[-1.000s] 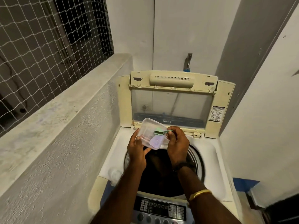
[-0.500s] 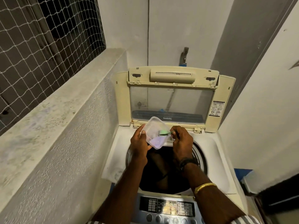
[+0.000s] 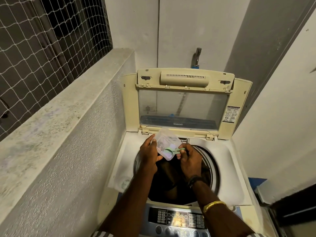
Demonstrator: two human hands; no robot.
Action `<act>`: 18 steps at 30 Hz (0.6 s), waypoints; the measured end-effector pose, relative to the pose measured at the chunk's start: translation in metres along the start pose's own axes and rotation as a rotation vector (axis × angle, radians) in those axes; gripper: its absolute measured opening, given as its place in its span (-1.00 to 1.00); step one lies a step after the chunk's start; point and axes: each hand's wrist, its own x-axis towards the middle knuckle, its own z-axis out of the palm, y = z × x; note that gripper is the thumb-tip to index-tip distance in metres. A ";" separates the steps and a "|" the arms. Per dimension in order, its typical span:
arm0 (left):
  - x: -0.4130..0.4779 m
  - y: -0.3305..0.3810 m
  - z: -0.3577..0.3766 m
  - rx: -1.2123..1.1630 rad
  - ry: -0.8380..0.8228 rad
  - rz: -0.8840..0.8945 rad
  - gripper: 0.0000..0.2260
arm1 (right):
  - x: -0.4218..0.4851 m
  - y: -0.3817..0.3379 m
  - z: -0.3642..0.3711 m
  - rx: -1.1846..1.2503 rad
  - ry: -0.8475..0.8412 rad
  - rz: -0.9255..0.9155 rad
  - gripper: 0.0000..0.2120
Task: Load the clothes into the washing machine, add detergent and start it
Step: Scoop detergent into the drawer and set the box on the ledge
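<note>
At frame centre, the left hand [image 3: 149, 155] grips a light, flimsy clear plastic detergent tub [image 3: 166, 144] by its wall; the right hand [image 3: 190, 159] pinches a small green plastic scoop [image 3: 172, 150] by its handle.

A white net [image 3: 42, 40] covers the dark opening on the left, above a rough concrete ledge [image 3: 59, 113]. A metal tap [image 3: 197, 57] sticks out of the pale wall [image 3: 136, 23].

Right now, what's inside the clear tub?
The clear tub in the left hand holds pale powder and the bowl of the green scoop pinched by the right hand. How much powder is unclear.
</note>
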 end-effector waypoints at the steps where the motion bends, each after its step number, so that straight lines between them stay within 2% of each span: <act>1: 0.000 0.000 -0.001 0.008 0.003 -0.005 -0.71 | -0.001 0.003 0.001 0.007 -0.007 0.028 -0.84; 6: 0.002 -0.003 -0.003 0.032 0.010 -0.038 -0.71 | -0.002 0.006 0.006 0.117 0.000 0.230 -0.78; 10: 0.002 -0.005 -0.006 0.023 -0.013 -0.044 -0.72 | 0.000 0.007 0.008 0.325 0.051 0.394 -0.78; 13: 0.001 -0.006 -0.007 0.002 0.044 -0.054 -0.70 | 0.004 0.009 0.010 0.432 0.061 0.462 -0.83; 18: 0.001 -0.005 -0.006 -0.035 0.038 -0.072 -0.68 | 0.011 0.002 0.013 0.539 0.086 0.523 -0.86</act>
